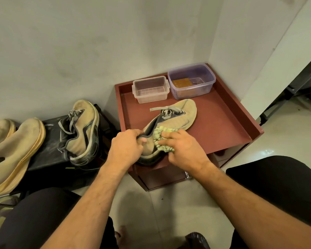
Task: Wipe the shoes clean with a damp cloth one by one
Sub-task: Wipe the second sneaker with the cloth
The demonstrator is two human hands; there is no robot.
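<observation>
A beige laced sneaker [180, 115] lies on its side on the red-brown cabinet top [223, 123], toe pointing away from me. My left hand [127, 146] grips the dark collar at its heel. My right hand [185, 146] presses a yellow-green cloth [162, 133] against the shoe's side near the heel, fingers spread over the cloth. A matching sneaker [83, 128] stands tilted on a black stand [48, 151] to the left. A pair of beige slip-on shoes [20, 150] rests further left.
At the back of the cabinet top sit a small clear plastic box [151, 89] and a larger clear tub [192, 80] holding a brown block. Walls close in behind and to the right. My knees frame the tiled floor [169, 203] below.
</observation>
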